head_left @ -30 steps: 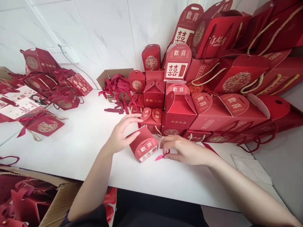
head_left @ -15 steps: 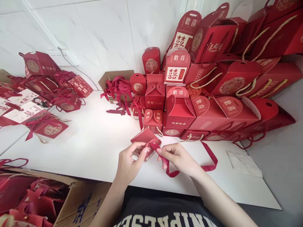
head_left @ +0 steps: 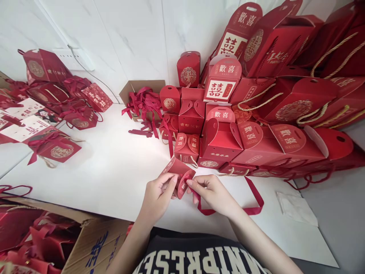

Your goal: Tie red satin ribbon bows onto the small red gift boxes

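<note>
A small red gift box [head_left: 180, 166] with its flaps up is held just above the white table, near the table's front edge. My left hand [head_left: 160, 194] grips the box from its left side, thumb and fingers closed on it. On the right, my right hand [head_left: 209, 192] pinches a dark red ribbon [head_left: 207, 211] against the box's round-topped flap. The ribbon's far part loops out beyond my right wrist and lies on the table. My fingers partly hide where ribbon and flap meet.
Stacked red gift boxes [head_left: 222, 140] with rope handles fill the right and back of the white table [head_left: 108, 167]. A cardboard box of ribbons [head_left: 144, 101] stands at the wall. Ribboned boxes [head_left: 61, 150] sit left. A carton [head_left: 95, 243] is at the lower left, a white tissue [head_left: 296, 209] right.
The camera view has shifted slightly. The small box has turned a little in my left hand, and my right fingers with the ribbon sit closer against its flap.
</note>
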The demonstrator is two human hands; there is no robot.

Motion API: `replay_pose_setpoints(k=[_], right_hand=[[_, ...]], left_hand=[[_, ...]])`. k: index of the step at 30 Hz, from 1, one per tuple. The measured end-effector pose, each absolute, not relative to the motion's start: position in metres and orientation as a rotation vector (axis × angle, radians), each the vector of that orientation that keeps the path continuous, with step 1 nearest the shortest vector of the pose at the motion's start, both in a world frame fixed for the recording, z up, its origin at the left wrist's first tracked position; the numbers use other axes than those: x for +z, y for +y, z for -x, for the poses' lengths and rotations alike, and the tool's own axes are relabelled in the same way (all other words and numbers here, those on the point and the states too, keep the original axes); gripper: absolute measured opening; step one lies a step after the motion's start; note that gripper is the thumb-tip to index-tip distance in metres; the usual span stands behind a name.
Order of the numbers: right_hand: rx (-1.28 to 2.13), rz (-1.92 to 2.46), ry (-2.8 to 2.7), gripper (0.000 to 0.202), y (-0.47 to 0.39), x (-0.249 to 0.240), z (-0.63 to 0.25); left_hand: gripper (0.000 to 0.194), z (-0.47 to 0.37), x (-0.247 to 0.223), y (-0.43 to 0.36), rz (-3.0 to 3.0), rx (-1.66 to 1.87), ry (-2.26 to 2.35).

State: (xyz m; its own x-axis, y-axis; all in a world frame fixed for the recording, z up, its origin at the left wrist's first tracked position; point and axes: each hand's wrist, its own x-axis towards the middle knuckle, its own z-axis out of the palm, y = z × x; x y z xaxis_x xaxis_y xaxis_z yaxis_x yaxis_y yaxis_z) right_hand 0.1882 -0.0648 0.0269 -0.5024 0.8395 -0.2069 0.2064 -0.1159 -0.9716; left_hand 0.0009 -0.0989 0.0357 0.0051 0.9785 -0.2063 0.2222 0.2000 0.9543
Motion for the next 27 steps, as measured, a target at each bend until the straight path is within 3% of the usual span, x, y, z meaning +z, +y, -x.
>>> replay_pose_setpoints(k=[15,18,23,27], right_hand=[[1.77,0.957,-1.815,0.041,-0.058,0.031,-0.19],[1.637,1.001,-1.913,0.038,-0.057,0.034,-0.194],[1.079,1.013,-1.944,0.022,-0.048,0.049,-0.2],[1.174,0.661,-2.027,0.012,-0.034,0.06,-0.193]], left_hand=[[0.034,-0.008,0.041,-0.09,-1.43,0.867,1.459],[0.033,-0.006,0.041,-0.093,-1.552,0.959,1.574],[0.017,0.004,0.053,-0.094,-1.898,1.29,1.684],[0.019,0.012,0.068,-0.09,-2.06,1.445,1.46]])
